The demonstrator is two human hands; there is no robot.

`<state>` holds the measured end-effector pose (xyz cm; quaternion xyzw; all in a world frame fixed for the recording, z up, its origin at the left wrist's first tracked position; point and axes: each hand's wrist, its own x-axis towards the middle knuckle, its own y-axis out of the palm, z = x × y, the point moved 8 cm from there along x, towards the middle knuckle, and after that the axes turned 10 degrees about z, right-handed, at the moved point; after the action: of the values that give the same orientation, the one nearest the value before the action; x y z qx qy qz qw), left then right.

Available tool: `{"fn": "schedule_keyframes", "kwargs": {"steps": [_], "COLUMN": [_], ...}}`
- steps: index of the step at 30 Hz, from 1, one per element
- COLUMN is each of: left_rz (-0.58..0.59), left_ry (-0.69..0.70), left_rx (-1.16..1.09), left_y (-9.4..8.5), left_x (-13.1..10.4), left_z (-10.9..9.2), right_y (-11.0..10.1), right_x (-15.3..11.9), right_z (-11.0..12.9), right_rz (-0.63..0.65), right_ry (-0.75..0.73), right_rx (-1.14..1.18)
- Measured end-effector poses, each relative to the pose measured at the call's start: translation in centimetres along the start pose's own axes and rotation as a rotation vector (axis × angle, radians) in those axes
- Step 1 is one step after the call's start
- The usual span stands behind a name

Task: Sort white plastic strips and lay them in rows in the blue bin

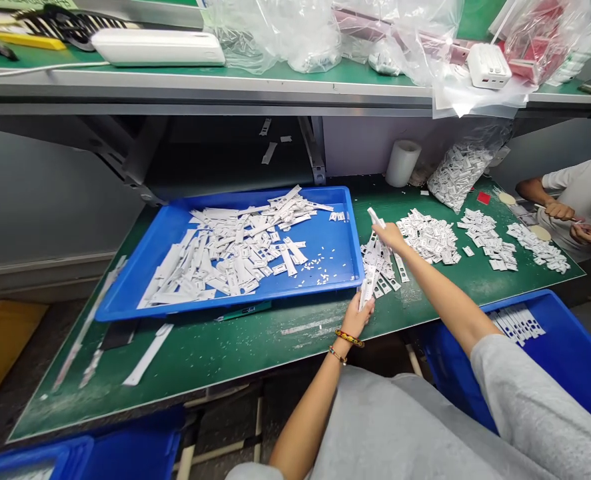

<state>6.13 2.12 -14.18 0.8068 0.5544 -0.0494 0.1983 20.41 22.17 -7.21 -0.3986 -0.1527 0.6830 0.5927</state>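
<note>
My left hand (359, 315), with two bracelets at the wrist, is closed on a white plastic strip (368, 285) near the right front corner of the blue tray. Farther back, my right hand (390, 237) pinches another white piece (374, 217) over a pile of strips with dark openings (382, 267). The blue tray (342, 250) holds a large heap of white strips (235, 247) and scattered small bits. Just right of my right hand lies a pile of short white pieces (428, 237).
Two more white piles (488, 240) (538, 248) lie farther right, before a filled plastic bag (460, 173) and a white roll (403, 163). A blue bin (570, 333) stands below the right edge. Overhead runs a shelf (255, 83). Another person's hands (560, 211) work at the far right.
</note>
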Motion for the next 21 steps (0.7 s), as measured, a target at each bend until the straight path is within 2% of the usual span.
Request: {"fn": "schedule_keyframes", "kwargs": {"steps": [3,6,9,11,13,15,17,19,21], "left_rz": [0.026,0.049,0.143,0.241,0.303,0.322,0.327,0.314,0.27], "left_ry": [-0.038,-0.042,-0.099,-0.165,-0.219,-0.243,-0.249,-0.241,-0.217], "left_rx": [-0.111,-0.189,-0.24,-0.197,-0.115,-0.054,-0.018,0.011,0.03], "left_y": [0.5,0.8,1.6,2.2,2.5,2.5,2.6,2.7,2.5], "left_x": [-0.1,-0.4,-0.5,-0.5,-0.5,-0.6,-0.7,-0.8,-0.8], "left_z": [0.6,0.8,0.9,1.1,1.3,1.6,1.9,2.2,2.3], "right_y": [-2.3,-2.5,-1.1,1.2,3.8,5.5,6.1,6.4,6.3], "right_x": [-2.7,-7.1,-12.1,-15.2,-17.6,-18.7,-19.0,-18.9,-18.6], "right_z": [-2.2,-5.0,-6.0,-4.7,-3.4,-2.7,-2.5,-2.9,-3.8], "right_rz": [-0.001,0.019,0.013,0.092,0.224,0.305,0.355,0.394,0.38], "right_ry": [-0.051,-0.088,-0.25,-0.463,-0.644,-0.716,-0.729,-0.697,-0.62], "right_rx": [0.09,0.139,0.021,-0.164,-0.367,-0.526,-0.586,-0.569,-0.512]}}
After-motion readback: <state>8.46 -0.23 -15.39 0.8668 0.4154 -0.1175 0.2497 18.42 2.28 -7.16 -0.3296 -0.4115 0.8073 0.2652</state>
